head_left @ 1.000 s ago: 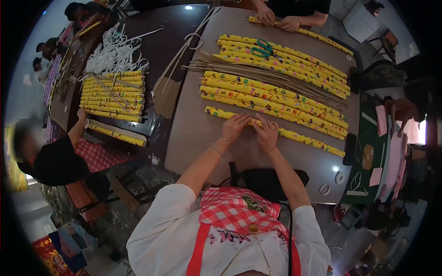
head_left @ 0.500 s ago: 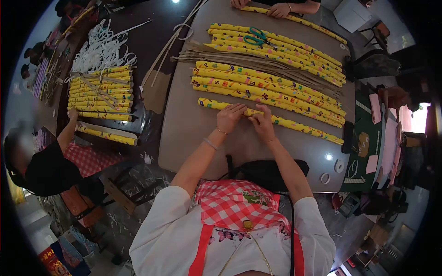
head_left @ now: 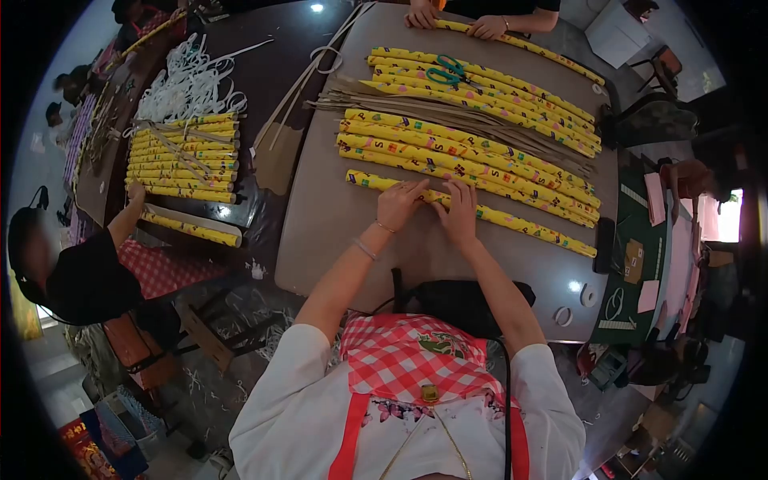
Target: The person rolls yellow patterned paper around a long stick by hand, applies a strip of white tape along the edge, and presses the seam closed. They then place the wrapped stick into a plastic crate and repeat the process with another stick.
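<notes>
Both my hands are on the nearest yellow patterned roll [head_left: 536, 228], which lies crosswise on the brown table. My left hand [head_left: 402, 203] is bent over its left half, fingers together on it. Close beside it, my right hand [head_left: 458, 210] has its fingers curled over the same roll near the middle. Beyond my hands lie several more yellow rolls [head_left: 480, 164], side by side. A bundle of brown paper strips [head_left: 448, 118] separates them from a farther group of rolls [head_left: 496, 94], where green-handled scissors [head_left: 446, 70] rest.
A person's hands [head_left: 488, 27] hold a roll at the far edge. Another person [head_left: 88, 268] sits left, by stacked rolls [head_left: 180, 160] and white strips [head_left: 188, 84]. Tape rings [head_left: 563, 316] lie near the right corner, with a black object [head_left: 606, 234] at the right edge.
My right hand's fingers have come down flatter over the roll. The far person's hands have shifted along their roll. The whole view has moved slightly.
</notes>
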A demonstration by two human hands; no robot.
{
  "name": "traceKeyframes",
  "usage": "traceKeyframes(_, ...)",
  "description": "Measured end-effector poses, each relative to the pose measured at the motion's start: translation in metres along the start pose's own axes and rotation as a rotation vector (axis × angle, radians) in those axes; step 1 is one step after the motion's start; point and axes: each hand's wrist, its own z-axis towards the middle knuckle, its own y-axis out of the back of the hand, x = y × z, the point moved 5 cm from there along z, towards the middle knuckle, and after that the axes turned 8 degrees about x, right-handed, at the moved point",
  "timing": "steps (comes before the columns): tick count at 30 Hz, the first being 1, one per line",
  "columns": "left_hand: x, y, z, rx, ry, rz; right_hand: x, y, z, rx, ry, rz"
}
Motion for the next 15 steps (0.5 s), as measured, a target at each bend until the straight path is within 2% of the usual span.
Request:
traceKeyframes(1,0.000,0.001,0.002,-0.001,-0.001,0.002,0.001,0.002,0.001,-0.005,-0.033,-0.150)
traceKeyframes(4,-0.003,-0.001,0.002,0.028,-0.106,0.058,-0.008,-0.008,-0.003,0.072,-0.065,-0.065)
traceKeyframes(7,-0.005,-0.008,-0.001,0.075,-0.216,0.165,-0.014,-0.015,-0.006,0.132,-0.031,-0.120)
traceKeyframes(12,0.004,-0.003,-0.007,-0.065,-0.374,0.086,-0.014,-0.012,-0.006,0.141,-0.048,-0.093)
traceKeyframes(15,0.010,0.008,-0.018,-0.044,-0.394,-0.003,-0.014,-0.008,-0.003,0.158,-0.070,-0.077)
